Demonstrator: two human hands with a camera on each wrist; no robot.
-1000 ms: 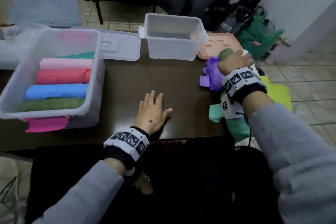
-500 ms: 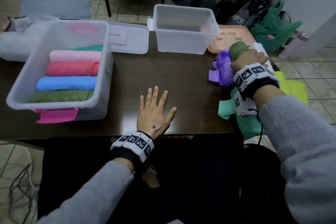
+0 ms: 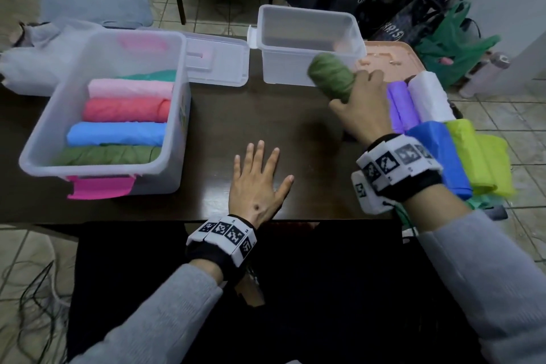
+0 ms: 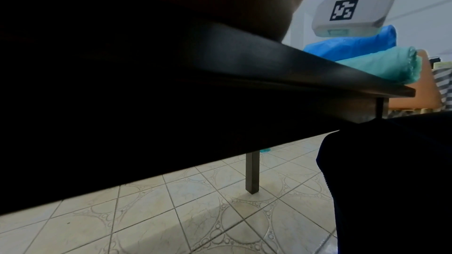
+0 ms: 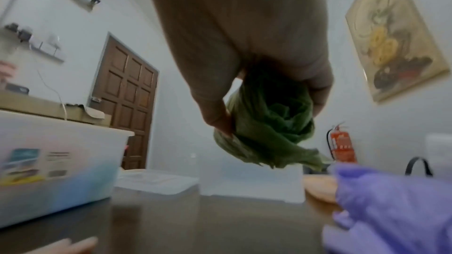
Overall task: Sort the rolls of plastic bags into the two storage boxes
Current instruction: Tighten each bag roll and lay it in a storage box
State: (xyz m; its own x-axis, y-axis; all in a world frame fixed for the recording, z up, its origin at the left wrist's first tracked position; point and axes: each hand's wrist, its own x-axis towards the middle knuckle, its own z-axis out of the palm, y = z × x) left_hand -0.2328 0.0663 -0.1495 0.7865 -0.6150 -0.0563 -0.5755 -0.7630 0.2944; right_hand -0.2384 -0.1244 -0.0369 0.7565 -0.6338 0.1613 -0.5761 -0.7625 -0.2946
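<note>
Your right hand (image 3: 362,105) has its fingers and thumb wrapped around a dark green roll (image 3: 332,76) of plastic bags, holding it up off the table (image 3: 251,127) right in front of the small box (image 3: 307,41), so the roll overlaps that box's near wall in the head view. From the right wrist view you can see the thumb (image 5: 215,111) pressing into the side of the roll (image 5: 266,121), with a loose flap of bag hanging off the end. Your left hand (image 3: 257,183) is flat on the table near the front edge, fingers straight and a bit spread, not holding anything. Just to the right of your right hand there's a bunch of rolls still lying at the table's right end: a purple roll (image 3: 400,106), a white roll (image 3: 428,97), a blue roll (image 3: 440,154) and a yellow-green roll (image 3: 478,156), all packed side by side, plus a teal roll (image 4: 381,67) that shows up in the left wrist view, just beside the blue one. The small box looks like it has nothing in it, though its walls are cloudy so it's hard to be sure. The big box (image 3: 47,127) sits on the left of the table with a pink latch at the front, and inside are rolls lined up in a row: green nearest you, then blue, red, light pink, and a bit of teal at the back. A clear lid (image 3: 218,59) lies flat between the two boxes, and a peach lid (image 3: 390,56) lies behind the rolls.
</note>
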